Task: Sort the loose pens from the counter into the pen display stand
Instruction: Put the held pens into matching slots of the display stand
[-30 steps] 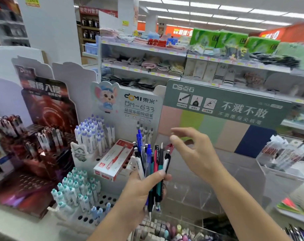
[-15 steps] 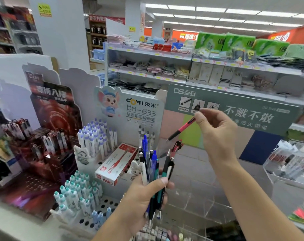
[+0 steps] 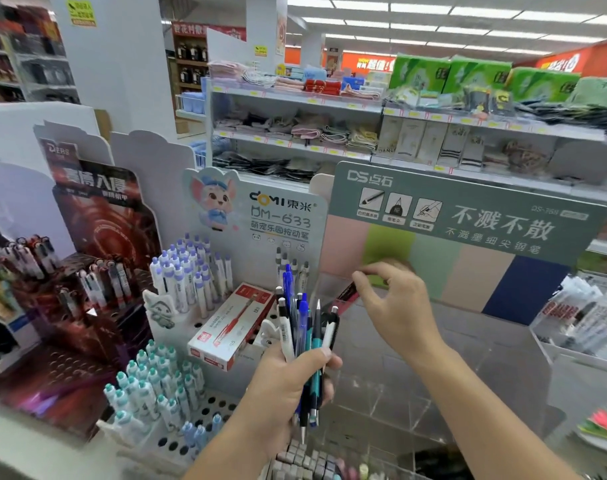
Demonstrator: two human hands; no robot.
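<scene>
My left hand grips a bundle of pens, blue, white, teal and black, held upright in front of the stands. My right hand pinches a red pen by its upper end and holds it tilted, tip down to the left, over the back row of the clear acrylic display stand. That stand has a green headboard with pastel colour panels, and its tiered compartments look bare.
A white DOMI pen stand with purple- and teal-capped pens and a red-and-white pen box stands to the left. A dark red pen display is further left. Clear bins of packaged pens sit at right. Store shelves fill the background.
My right hand pulled the red pen out of the bundle, lifted it, then lowered it toward the back of the acrylic stand. The left hand kept its bundle steady.
</scene>
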